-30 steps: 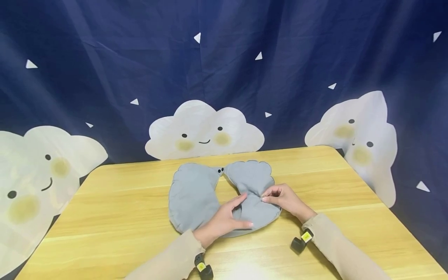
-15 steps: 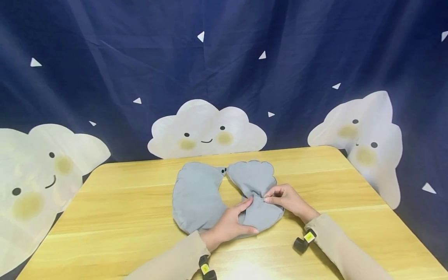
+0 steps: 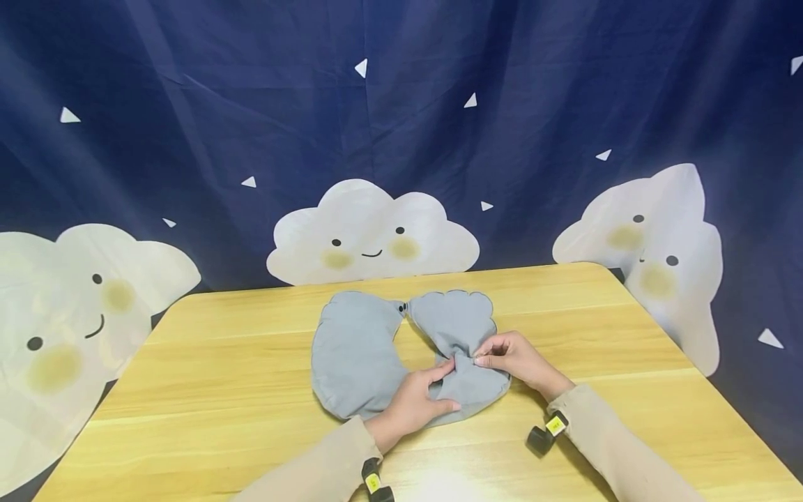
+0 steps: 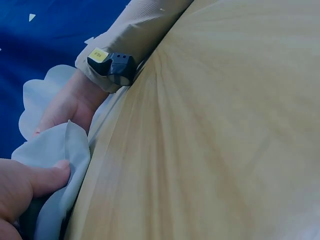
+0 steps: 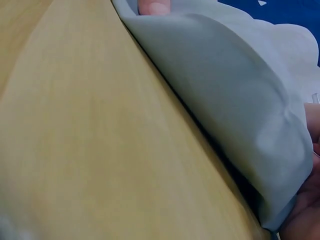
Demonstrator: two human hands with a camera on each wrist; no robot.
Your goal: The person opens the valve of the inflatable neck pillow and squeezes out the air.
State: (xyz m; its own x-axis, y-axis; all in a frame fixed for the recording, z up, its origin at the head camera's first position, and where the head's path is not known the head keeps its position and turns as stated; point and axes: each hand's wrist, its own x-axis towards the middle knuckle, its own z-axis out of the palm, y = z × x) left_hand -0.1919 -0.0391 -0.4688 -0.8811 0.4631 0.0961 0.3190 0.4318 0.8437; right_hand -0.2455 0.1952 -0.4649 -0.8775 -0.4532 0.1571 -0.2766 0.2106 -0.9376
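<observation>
Grey neck pillow (image 3: 354, 348) flat on the wood-grain surface (image 3: 219, 362), a little right of middle and reaching close to the far edge. Its two ends come together at the far side, where two small dark snaps (image 3: 403, 308) sit side by side; I cannot tell whether they are fastened. Bare wood shows through the opening in the centre.

My left hand (image 3: 410, 406) lies across the near part of the pillow, fingers and thumb spread and fairly straight, index tip by the inner edge, thumb (image 4: 52, 179) pressing on the fabric. Grasping nothing that I can make out; the other fingers are largely hidden.

My right hand (image 3: 517, 359) grasps the cloth of the right lobe, a bit of it pinched between thumb and fingertips. Creases run out from the pinch and the lobe narrows there; its far end shows a scalloped outline.

Beige sleeves (image 3: 617, 446) on both arms, a black wrist camera (image 3: 547, 434) with a yellow label at each cuff. Beyond the far edge hangs a dark blue curtain (image 3: 401, 104) with white triangles (image 3: 361, 67) and three smiling clouds (image 3: 376, 244), one left, one middle, one right
</observation>
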